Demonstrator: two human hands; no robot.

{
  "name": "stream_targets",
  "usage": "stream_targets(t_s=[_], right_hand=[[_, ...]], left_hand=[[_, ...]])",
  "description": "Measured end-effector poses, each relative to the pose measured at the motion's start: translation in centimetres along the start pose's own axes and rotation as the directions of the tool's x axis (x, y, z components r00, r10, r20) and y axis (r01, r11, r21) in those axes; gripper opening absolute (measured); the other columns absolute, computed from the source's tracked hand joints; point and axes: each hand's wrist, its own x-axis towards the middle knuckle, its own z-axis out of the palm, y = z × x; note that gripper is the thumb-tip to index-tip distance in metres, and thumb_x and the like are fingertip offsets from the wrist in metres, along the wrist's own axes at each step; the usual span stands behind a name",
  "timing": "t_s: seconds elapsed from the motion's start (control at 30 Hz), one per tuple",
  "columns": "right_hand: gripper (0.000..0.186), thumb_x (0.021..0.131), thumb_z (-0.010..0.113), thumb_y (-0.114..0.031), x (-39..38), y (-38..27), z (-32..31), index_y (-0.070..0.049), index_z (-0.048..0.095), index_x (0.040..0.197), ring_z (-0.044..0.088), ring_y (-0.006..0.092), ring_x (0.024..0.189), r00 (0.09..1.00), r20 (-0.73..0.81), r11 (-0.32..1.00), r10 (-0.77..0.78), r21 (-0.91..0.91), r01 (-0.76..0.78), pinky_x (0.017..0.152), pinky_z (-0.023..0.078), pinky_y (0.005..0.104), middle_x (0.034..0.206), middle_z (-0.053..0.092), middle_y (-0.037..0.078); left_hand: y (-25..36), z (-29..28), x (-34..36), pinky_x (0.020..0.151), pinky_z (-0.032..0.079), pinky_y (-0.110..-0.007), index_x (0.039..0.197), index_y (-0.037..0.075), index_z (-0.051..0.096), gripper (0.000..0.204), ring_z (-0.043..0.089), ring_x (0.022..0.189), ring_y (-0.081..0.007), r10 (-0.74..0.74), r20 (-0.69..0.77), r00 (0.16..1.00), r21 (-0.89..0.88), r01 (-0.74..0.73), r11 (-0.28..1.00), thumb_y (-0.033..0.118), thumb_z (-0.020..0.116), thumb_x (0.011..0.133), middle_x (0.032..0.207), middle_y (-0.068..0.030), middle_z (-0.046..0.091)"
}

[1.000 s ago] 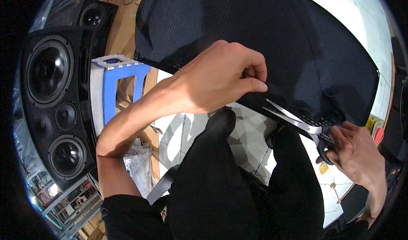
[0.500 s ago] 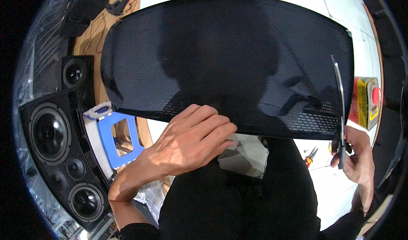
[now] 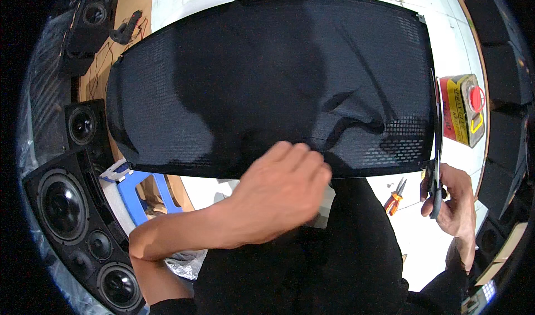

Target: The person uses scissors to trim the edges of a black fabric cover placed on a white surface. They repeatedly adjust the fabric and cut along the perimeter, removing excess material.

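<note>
A wide, curved panel with black cloth (image 3: 251,81) over a perforated mesh, like a speaker grille, lies across my lap. My left hand (image 3: 287,189) is closed at the middle of its near edge, bunching the cloth there; the fingertips are hidden. Folds run through the cloth to the right of that hand. At the panel's right end, my right hand (image 3: 454,198) grips a pair of scissors (image 3: 439,128) by the handles. The long blades point away from me along the right edge, close against it.
Orange-handled pliers (image 3: 395,197) lie on the white floor, left of my right hand. A red and yellow can (image 3: 462,110) with a red cap stands beyond the scissors. Large black speakers (image 3: 61,203) and a blue frame (image 3: 134,195) are at left.
The panel has shifted left in view. My left hand has risen and curled tighter at the near edge. The scissors have come upright against the right edge, their blades closer together.
</note>
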Motion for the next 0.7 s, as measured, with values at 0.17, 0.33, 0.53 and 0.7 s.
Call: stream_targets(t_s=[0.17, 0.33, 0.53, 0.7], right_hand=[[0.043, 0.095, 0.068, -0.034, -0.8, 0.6, 0.4, 0.005, 0.053, 0.085, 0.072, 0.0228, 0.066, 0.991, -0.086, 0.984, 0.099, 0.157, -0.085, 0.058, 0.057, 0.0298, 0.071, 0.061, 0.012], [0.047, 0.095, 0.067, -0.038, -0.6, 0.5, 1.2, 0.005, 0.053, 0.085, 0.072, 0.0226, 0.066, 0.997, -0.072, 0.976, 0.034, 0.218, -0.018, 0.058, 0.056, 0.0293, 0.071, 0.061, 0.013], [0.028, 0.091, 0.072, -0.023, -0.8, 0.5, 1.6, 0.0, 0.058, 0.085, 0.07, 0.0159, 0.063, 0.977, -0.206, 0.99, 0.048, 0.138, -0.02, 0.056, 0.051, 0.0267, 0.067, 0.065, 0.007], [0.026, 0.086, 0.075, -0.02, -2.2, 1.8, 1.9, 0.0, 0.06, 0.085, 0.067, 0.0157, 0.062, 0.937, -0.331, 0.98, 0.112, 0.195, -0.048, 0.059, 0.05, 0.0274, 0.067, 0.066, 0.007]], left_hand=[[-1.4, -1.5, -4.7, 0.071, 0.046, -0.04, 0.092, 0.003, 0.062, 0.028, 0.059, 0.079, -0.0281, -0.252, -0.124, 0.96, -0.074, 0.244, 0.967, 0.012, 0.081, 0.074, 0.089, -0.0104, 0.061], [-0.7, -1.8, -4.3, 0.07, 0.045, -0.04, 0.092, 0.001, 0.061, 0.03, 0.058, 0.08, -0.0283, -0.218, -0.119, 0.969, 0.031, 0.223, 0.974, 0.013, 0.081, 0.073, 0.09, -0.0109, 0.061], [0.9, 0.5, 1.3, 0.071, 0.045, -0.038, 0.098, -0.004, 0.063, 0.036, 0.057, 0.081, -0.0274, 0.054, -0.11, 0.992, 0.043, -0.049, 0.998, 0.017, 0.077, 0.072, 0.088, -0.0125, 0.058], [3.8, 1.9, 6.6, 0.07, 0.048, -0.034, 0.093, -0.009, 0.064, 0.025, 0.058, 0.08, -0.024, 0.198, -0.165, 0.966, 0.084, -0.187, 0.979, 0.008, 0.065, 0.074, 0.084, -0.0128, 0.057]])
